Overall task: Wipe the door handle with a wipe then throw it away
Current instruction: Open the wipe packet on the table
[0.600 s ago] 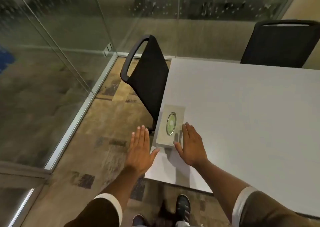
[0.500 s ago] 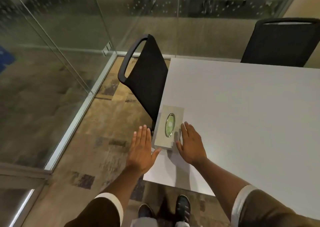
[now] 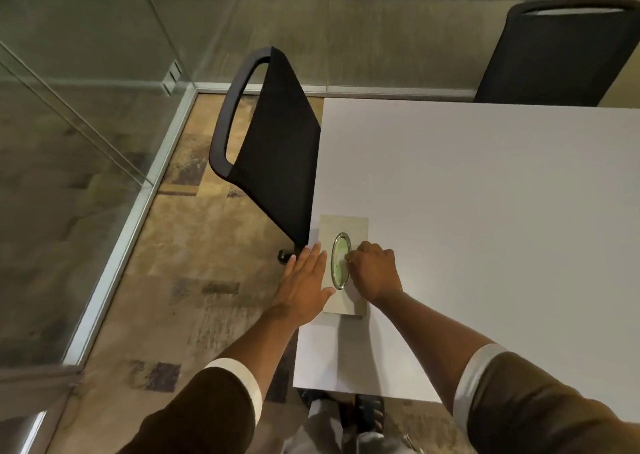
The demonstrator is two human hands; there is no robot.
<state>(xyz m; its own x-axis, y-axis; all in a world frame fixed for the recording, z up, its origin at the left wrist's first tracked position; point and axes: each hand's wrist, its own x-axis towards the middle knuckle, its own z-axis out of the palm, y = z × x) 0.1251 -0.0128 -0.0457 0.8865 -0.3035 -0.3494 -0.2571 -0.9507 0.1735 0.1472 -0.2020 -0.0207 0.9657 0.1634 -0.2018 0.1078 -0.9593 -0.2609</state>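
1. A flat beige wipe box (image 3: 346,226) lies on the near left corner of the white bench (image 3: 485,211), with an oval opening (image 3: 340,264) ringed in metal on its top face (something pale green shows inside it).
2. The left hand (image 3: 306,282) lies flat along the box's left edge, its fingers (image 3: 310,254) straight and spread, gripping nothing.
3. The right hand (image 3: 375,270) sits on the box's right half with its fingers (image 3: 353,257) curled in at the oval's right rim; whether they pinch a wipe I cannot tell.
4. A black chair (image 3: 273,141) stands just left of the bench, and a second chair (image 3: 561,55) stands at its far side.
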